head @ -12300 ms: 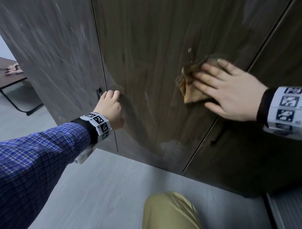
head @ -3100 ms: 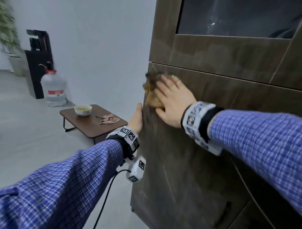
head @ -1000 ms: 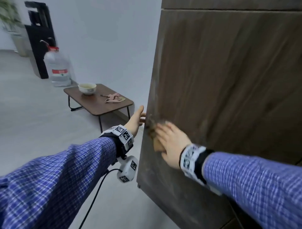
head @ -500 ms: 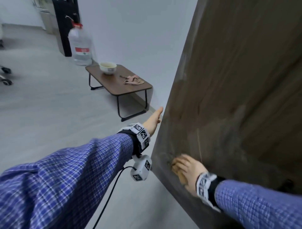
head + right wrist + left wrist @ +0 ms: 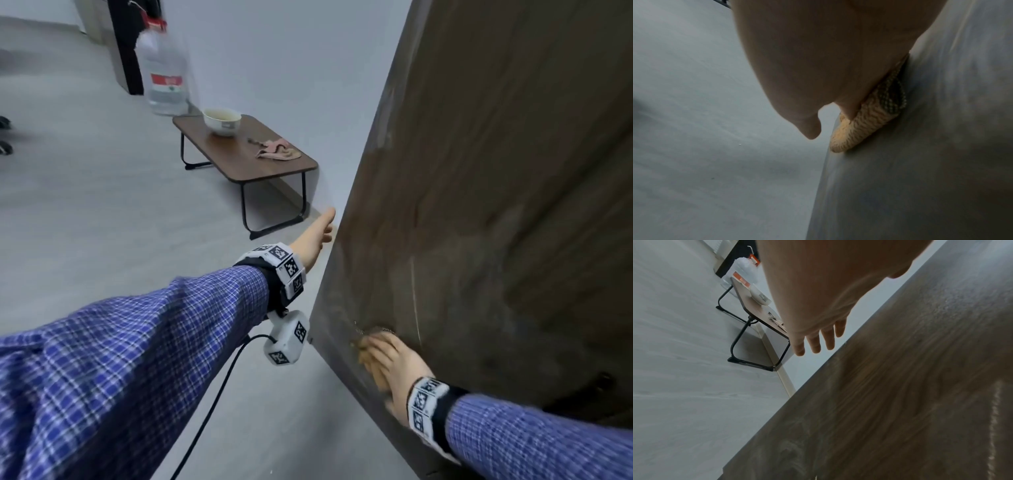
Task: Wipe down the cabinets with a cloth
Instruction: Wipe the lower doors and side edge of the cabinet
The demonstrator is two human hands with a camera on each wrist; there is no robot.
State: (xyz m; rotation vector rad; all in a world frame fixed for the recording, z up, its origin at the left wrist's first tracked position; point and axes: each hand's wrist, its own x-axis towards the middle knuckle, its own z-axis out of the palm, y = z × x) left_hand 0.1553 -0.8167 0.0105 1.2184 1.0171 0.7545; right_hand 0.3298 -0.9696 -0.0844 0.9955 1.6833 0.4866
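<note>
Right hand flat, pressing tan woven cloth low on dark wood-grain cabinet panel, near its left edge; unwiped panel up-right. Left hand open-fingered at that edge, holding nothing.

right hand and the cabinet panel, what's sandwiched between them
A tan woven cloth: the right hand presses it flat against the cabinet panel. The right wrist view shows this best.

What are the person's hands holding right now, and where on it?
The right hand presses a folded cloth flat against the cabinet, covering its upper part. The left hand holds nothing.
</note>
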